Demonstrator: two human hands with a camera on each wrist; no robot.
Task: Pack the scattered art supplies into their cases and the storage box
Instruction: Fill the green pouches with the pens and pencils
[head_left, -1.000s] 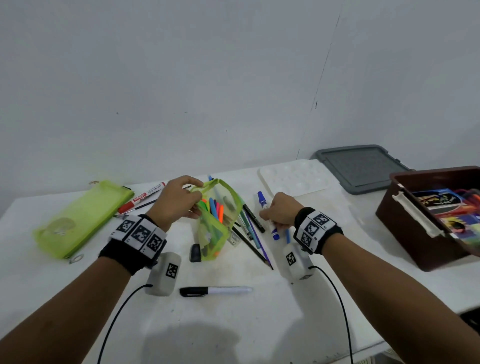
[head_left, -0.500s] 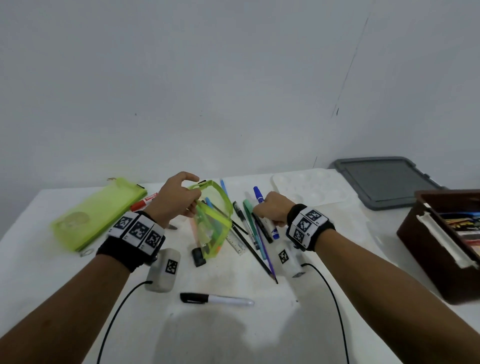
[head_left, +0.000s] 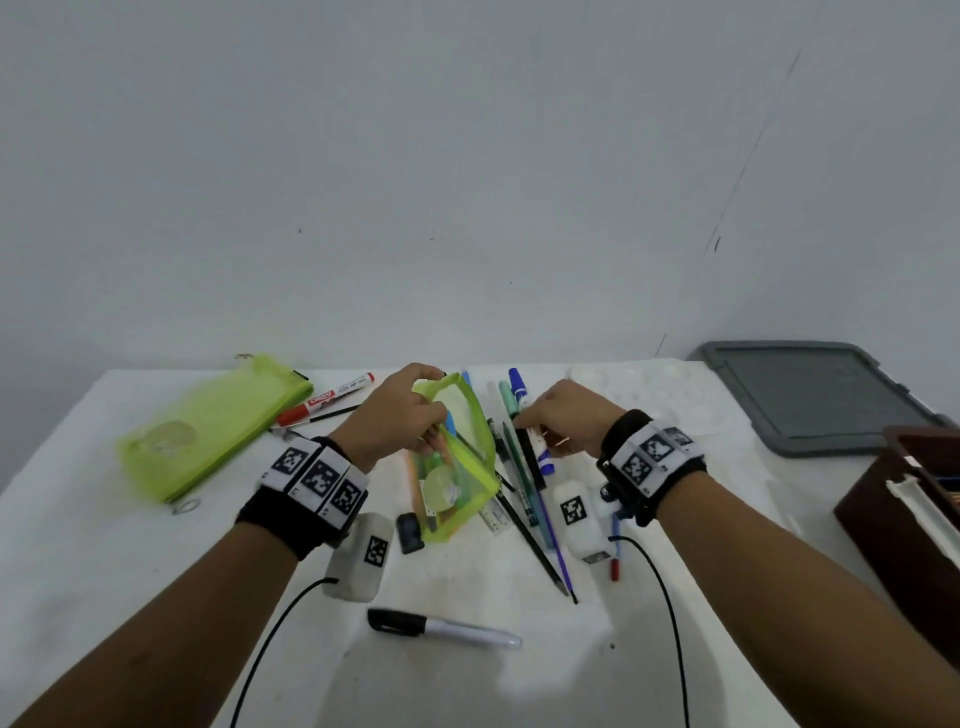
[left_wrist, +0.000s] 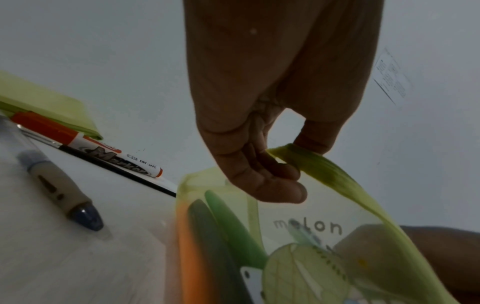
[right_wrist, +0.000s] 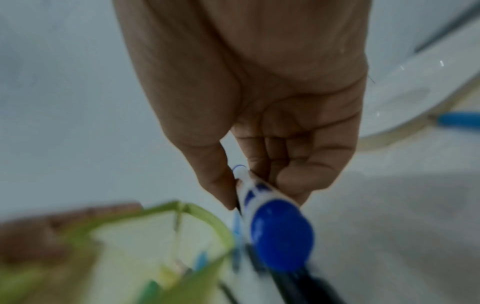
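Note:
My left hand (head_left: 415, 410) pinches the rim of a clear green pouch (head_left: 462, 467) and holds its mouth open; coloured pens lie inside. In the left wrist view the fingers (left_wrist: 283, 164) grip the pouch edge (left_wrist: 324, 170) above the word "melon". Just right of the pouch, my right hand (head_left: 540, 426) pinches a blue-capped white marker (head_left: 543, 460). The right wrist view shows that marker (right_wrist: 280, 232) between thumb and fingers (right_wrist: 259, 185), blurred. Several loose pens and pencils (head_left: 530, 514) lie under that hand. A brown storage box (head_left: 893, 499) stands at the right edge.
A second green pouch (head_left: 208, 426) lies at the back left beside a red marker (head_left: 327, 400). A black-capped marker (head_left: 441, 629) lies near the front. A small black block (head_left: 410, 532), a white palette (head_left: 649, 384) and a grey lid (head_left: 810, 395) sit on the white table.
The view has swung left and tilted up. My left hand keeps the pouch and has leaned it more open. My right hand stays on the blue marker, closer to the pouch.

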